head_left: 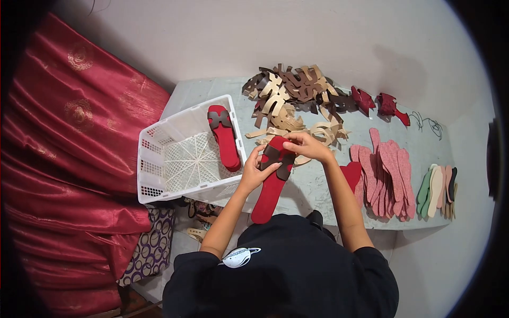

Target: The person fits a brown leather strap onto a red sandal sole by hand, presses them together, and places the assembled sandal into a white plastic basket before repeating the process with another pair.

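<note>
A red sandal [271,192] with a dark brown cut-out strap is held in front of my chest, its toe end pointing away from me. My left hand [255,172] grips it along the left side, thumb lying over the strap. At the toe end, my right hand [307,146] pinches the sole's edge near the strap. To the left, a white plastic basket [192,186] holds finished-looking red sandals [227,143] with the same brown strap, stacked against its right wall. Red soles [352,174] lie partly behind my right forearm.
Brown, tan and cream straps [289,95] are heaped at the table's back. Pink speckled soles [389,177] spread on the right, with green, cream and black soles [437,190] beyond. Dark red pieces [389,106] and a thin cord [428,126] lie far right. Red curtain [79,159] hangs left.
</note>
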A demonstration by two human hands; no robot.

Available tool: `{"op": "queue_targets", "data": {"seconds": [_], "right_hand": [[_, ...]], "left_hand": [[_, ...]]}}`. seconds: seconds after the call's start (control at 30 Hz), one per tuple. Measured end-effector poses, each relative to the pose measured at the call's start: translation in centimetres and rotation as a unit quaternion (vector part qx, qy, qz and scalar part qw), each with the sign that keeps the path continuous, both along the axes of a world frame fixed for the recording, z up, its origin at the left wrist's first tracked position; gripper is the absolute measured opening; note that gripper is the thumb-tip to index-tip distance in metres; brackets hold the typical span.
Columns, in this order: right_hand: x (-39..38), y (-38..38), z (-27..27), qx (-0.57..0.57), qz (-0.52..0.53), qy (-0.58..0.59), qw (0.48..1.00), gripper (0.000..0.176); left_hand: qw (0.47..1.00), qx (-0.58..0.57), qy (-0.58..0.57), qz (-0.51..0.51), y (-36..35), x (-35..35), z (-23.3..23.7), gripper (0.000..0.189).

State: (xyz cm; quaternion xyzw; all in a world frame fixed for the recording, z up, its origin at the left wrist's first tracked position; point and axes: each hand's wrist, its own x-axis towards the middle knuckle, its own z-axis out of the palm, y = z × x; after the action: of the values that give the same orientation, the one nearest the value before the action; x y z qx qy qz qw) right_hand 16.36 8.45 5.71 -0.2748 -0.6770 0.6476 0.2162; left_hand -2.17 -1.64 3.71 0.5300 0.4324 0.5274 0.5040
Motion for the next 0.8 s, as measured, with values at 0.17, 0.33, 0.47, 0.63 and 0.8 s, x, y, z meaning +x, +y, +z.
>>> {"op": "queue_targets", "data": {"seconds": [0.17, 0.33, 0.47, 0.63, 0.8], "right_hand": [[-1.8, -0.7, -1.7, -0.071, -0.089, 0.125, 0.986, 0.040], [-3.3, -1.1, -3.1, -0.055, -0.126, 0.096, 0.986, 0.038], [-4.2, -1.7, -3.3, -0.046, -0.085, 0.065, 0.993, 0.036], [-5.6, -1.8, -5.3, -0.004, -0.013, 0.044, 0.999, 0.037], [-6.2, -1.8, -5.6, 0.021, -0.001, 0.020, 1.000, 0.036]], "left_hand": [[0.998, 0.022, -0.012, 0.063, 1.5, -2.2, 0.4, 0.055], [0.982, 0.086, -0.046, 0.161, 3.8, -5.9, 0.7, 0.053], [0.971, 0.092, -0.035, 0.218, 6.1, -10.0, 1.5, 0.051], [0.959, 0.097, -0.059, 0.258, 8.9, -14.0, 1.7, 0.052], [0.952, 0.070, 0.010, 0.297, 11.3, -16.2, -0.2, 0.055]]}}
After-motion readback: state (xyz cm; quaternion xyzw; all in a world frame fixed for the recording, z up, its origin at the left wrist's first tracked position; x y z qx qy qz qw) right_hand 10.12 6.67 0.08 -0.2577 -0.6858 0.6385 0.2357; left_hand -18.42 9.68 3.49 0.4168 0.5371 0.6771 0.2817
